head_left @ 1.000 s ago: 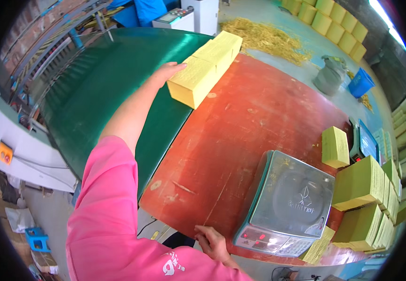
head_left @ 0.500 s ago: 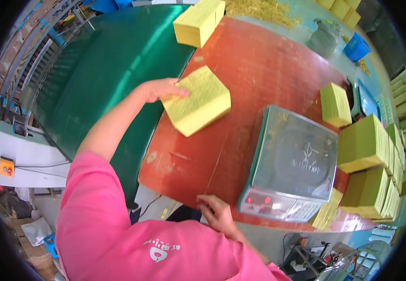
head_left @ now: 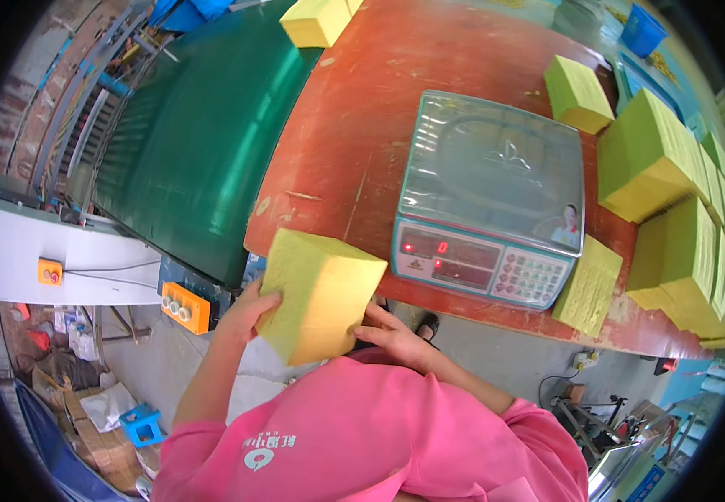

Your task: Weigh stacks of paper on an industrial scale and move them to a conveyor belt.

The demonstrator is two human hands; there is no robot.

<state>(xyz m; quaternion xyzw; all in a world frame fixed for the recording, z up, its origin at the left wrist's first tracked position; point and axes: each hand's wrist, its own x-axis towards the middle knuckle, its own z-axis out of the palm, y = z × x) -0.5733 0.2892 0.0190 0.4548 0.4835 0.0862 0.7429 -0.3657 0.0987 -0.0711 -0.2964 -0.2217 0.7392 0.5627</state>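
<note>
Red worktable (head_left: pixel 320 151), digital scale (head_left: pixel 496 167), and one chunky yellow block (head_left: pixel 316 293) in hand

So everything here kinda revolves around that scale, lid-like clear cover on top and red lights glowing on its front panel. Off to its left, past a stretch of bare tabletop, there's a shiny green belt (head_left: pixel 203 142).

The block in hand is up in the air, near the scale's front left corner and in front of a pink shirt (head_left: pixel 337 427). Left hand (head_left: pixel 247 313) is gripping its left side, thumb over the face. Right hand (head_left: pixel 391 335) has its fingers bent at the block's lower right side, closer to the scale; can't tell how firmly it's holding on, if at all.

Right of the scale: a pile of yellow blocks (head_left: pixel 672 167), plus a lone block (head_left: pixel 578 94) by its back right corner. Another flat yellow piece (head_left: pixel 590 284) sits just beside its front right corner.
</note>
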